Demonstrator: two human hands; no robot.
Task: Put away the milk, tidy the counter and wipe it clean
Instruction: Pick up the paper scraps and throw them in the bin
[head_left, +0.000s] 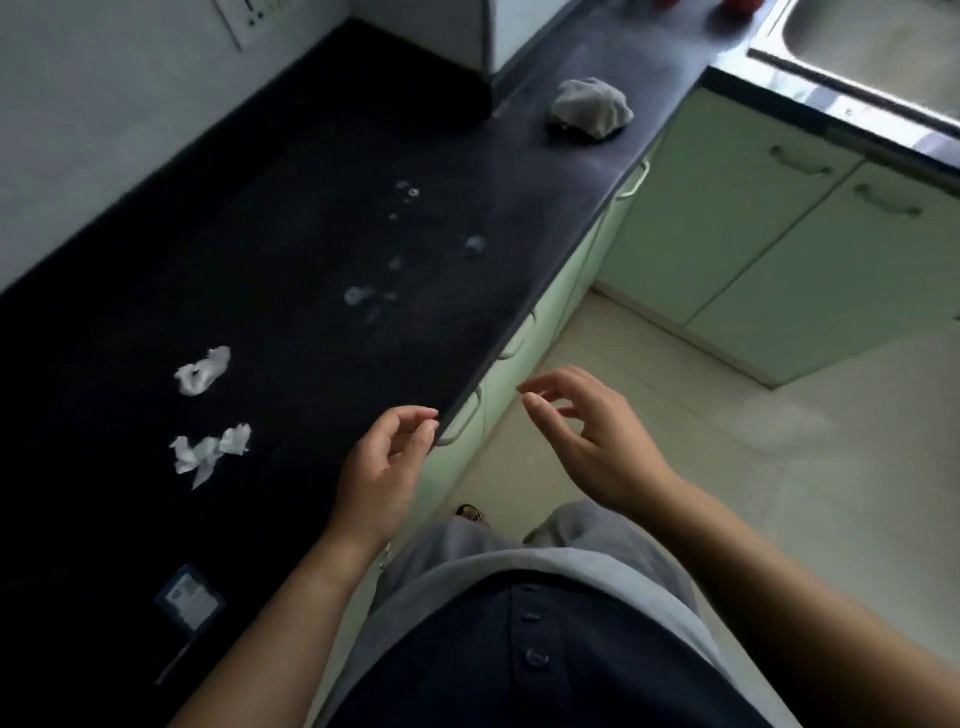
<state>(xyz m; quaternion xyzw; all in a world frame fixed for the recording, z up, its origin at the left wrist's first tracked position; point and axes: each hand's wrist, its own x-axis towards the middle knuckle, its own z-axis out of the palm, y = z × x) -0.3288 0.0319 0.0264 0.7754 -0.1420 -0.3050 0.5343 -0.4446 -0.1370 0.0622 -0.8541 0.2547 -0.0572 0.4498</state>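
Black stone bench (291, 218): runs from the near left to the steel sink (878, 57).
Pale spill drops (363, 296): mid-bench, toward the front edge.
Crumpled grey cloth (592, 106): far end of the bench, near the sink.
Two white paper scraps (205, 410): on the bench, left of the spill.
Left hand (382, 473): over the bench's front edge, fingers loosely curled, holding nothing.
Right hand (587, 431): off the bench, above the floor, fingers spread, holding nothing.
Milk: not in view.

There is just one camera, worn on the person's head, and it looks forward and down, tilted, at the dark counter (291, 218) from close above. The counter fills the left side. Right of the counter are the green cupboards (753, 228) and the pale floor (779, 467).
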